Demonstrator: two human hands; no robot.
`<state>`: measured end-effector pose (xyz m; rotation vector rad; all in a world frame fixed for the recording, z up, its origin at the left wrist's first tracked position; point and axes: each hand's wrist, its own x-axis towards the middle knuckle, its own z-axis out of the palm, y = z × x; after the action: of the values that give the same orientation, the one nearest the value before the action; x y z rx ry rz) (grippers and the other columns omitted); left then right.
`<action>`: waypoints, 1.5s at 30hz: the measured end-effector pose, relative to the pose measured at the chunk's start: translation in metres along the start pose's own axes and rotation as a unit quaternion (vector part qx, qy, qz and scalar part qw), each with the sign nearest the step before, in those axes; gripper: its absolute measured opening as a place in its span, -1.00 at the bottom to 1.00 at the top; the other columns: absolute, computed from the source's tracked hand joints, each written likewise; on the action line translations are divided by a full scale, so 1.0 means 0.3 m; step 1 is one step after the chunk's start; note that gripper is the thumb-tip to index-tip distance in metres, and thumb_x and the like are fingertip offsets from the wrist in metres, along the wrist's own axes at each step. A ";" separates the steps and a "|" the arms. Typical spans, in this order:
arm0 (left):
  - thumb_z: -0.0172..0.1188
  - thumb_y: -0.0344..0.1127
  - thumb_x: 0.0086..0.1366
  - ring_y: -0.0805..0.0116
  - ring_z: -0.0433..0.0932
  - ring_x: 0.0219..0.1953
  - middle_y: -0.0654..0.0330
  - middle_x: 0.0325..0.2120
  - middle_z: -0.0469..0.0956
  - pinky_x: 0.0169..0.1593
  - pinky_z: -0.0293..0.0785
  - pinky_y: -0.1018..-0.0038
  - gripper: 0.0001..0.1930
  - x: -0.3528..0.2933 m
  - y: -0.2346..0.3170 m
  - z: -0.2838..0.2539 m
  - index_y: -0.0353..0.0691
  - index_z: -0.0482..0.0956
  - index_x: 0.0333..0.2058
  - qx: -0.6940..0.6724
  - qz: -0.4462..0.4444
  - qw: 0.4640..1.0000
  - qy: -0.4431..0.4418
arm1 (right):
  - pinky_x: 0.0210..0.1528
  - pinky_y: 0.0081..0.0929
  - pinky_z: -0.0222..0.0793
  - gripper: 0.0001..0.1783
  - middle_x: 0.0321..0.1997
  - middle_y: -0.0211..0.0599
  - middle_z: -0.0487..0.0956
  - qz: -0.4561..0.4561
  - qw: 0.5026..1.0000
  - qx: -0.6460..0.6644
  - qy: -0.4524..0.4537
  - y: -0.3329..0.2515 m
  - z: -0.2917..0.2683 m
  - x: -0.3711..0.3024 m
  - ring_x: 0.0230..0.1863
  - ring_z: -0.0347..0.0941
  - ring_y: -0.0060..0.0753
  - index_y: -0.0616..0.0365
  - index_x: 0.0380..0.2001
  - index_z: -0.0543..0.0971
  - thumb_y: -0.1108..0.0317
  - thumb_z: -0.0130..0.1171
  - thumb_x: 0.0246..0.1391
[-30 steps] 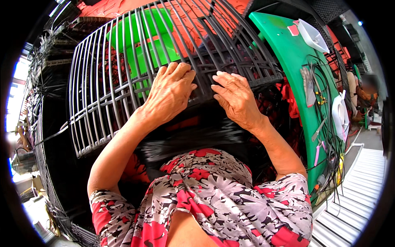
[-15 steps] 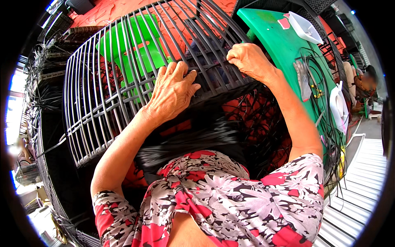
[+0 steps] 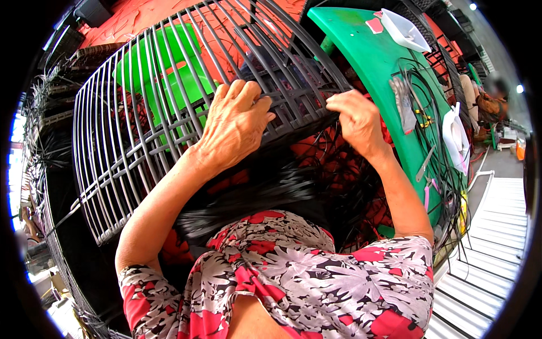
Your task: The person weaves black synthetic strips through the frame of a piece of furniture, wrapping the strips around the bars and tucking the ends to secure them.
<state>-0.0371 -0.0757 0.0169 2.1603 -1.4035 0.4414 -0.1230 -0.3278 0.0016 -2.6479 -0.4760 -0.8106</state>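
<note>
A curved panel of dark grey rods (image 3: 121,169) lies tilted across my lap, with flat black strips (image 3: 288,110) woven through the rods near its close edge. My left hand (image 3: 237,127) rests on this weave, fingers bent down and closed over the strips and rods; its fingertips are partly hidden. At the panel's right end my right hand (image 3: 361,121) has its fingers pinched together close to the last rods. Whatever lies between those fingertips is too small to make out. A bundle of loose black strips (image 3: 248,198) lies across my lap, below the panel.
On the right a green table (image 3: 361,51) holds a white tray (image 3: 403,31), a grey glove (image 3: 402,104), scissors (image 3: 426,195), a white container (image 3: 454,138) and tangled black strips. A bright green chair (image 3: 175,85) shows behind the rods. Other people are at the far right.
My right hand has moved right and slightly down along the panel's end, still pinched. The left hand keeps its place on the weave. The whole view has shifted a little.
</note>
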 end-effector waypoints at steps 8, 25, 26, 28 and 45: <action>0.13 -0.52 0.03 0.14 0.38 -0.26 0.14 -0.36 0.40 -0.20 0.32 0.31 -0.86 0.111 -0.026 0.150 -0.32 0.53 -0.37 -0.031 -0.009 0.999 -0.029 | -0.28 -0.45 0.36 -0.82 -0.36 -0.34 0.50 0.116 0.986 0.045 -0.106 0.138 0.010 0.090 -0.31 0.47 -0.32 0.15 -0.35 0.59 0.52 0.15 -0.10; 0.12 -0.39 0.04 0.23 0.57 -0.35 0.20 -0.50 0.60 -0.23 0.46 0.36 -0.81 0.161 -0.088 0.205 -0.02 0.65 -0.36 -0.232 -0.272 0.929 -0.096 | -0.49 -0.54 0.39 -0.85 -0.50 -0.37 0.37 -0.090 0.987 -0.135 -0.019 0.103 0.029 0.027 -0.46 0.40 -0.39 0.16 -0.50 0.46 0.54 0.14 -0.26; 0.12 -0.39 0.04 0.23 0.57 -0.35 0.20 -0.50 0.60 -0.23 0.46 0.37 -0.82 0.158 -0.081 0.213 -0.02 0.66 -0.37 -0.218 -0.270 0.934 -0.082 | -0.47 -0.55 0.40 -0.84 -0.46 -0.36 0.40 -0.087 0.992 -0.089 -0.012 0.106 0.023 0.025 -0.45 0.41 -0.39 0.18 -0.47 0.48 0.55 0.15 -0.25; 0.12 -0.39 0.03 0.22 0.56 -0.35 0.22 -0.51 0.59 -0.25 0.45 0.36 -0.83 0.148 -0.062 0.209 -0.02 0.65 -0.40 -0.191 -0.258 0.945 -0.059 | -0.42 -0.55 0.41 -0.82 -0.38 -0.31 0.45 0.037 0.998 0.058 0.002 0.096 0.015 0.030 -0.41 0.44 -0.38 0.22 -0.42 0.52 0.57 0.16 -0.22; 0.26 -0.35 -0.15 0.03 0.51 -0.33 0.05 -0.46 0.51 -0.30 0.40 0.19 -0.81 0.319 0.027 0.263 -0.26 0.54 -0.49 -0.050 -0.068 0.987 -0.134 | -0.31 -0.43 0.38 -0.80 -0.38 -0.27 0.43 0.219 0.902 0.069 -0.366 0.172 -0.068 0.220 -0.35 0.46 -0.37 0.24 -0.48 0.57 0.52 0.23 -0.34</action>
<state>-0.0061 -0.1954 0.0056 2.2779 -1.3714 0.0278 -0.0601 -0.3676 0.0453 -2.6847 -0.0739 0.3629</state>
